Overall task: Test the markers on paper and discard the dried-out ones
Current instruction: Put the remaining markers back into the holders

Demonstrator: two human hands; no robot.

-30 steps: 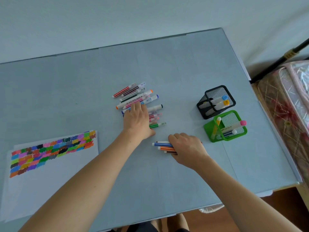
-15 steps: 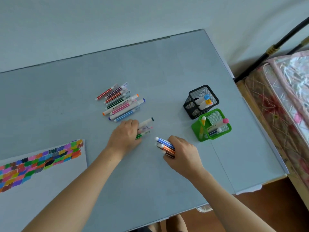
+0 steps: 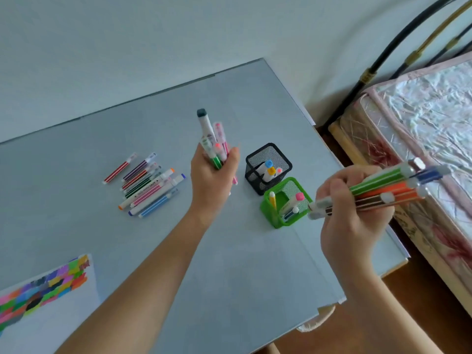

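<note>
Nearest the camera, at the lower left, the sheet of test paper lay on the grey table, its upper part filled with a band of scribbled colour patches. To the right, raised above the table's right edge, the right hand had its fingers curled round a bundle of striped markers, green, orange, blue and a dark one, held nearly level with their long axis running left to right and rising slightly toward the bed; any print on them was too blurred to read. Just left of that hand stood the green mesh pen holder, with a yellow marker and a pink-capped one upright in it, and touching its far corner the black mesh pen holder held markers with blue, yellow and pink caps. Left of the holders, lifted off the table, the left hand gripped a clutch of markers in curled fingers, their axes close to upright, a white one with a dark cap reaching highest, with pink ones and a green striped one beside it. Farther left, a loose row of markers lay flat on the table, all slanted from lower left to upper right; one white barrel carried dark lettering that could not be made out
</note>
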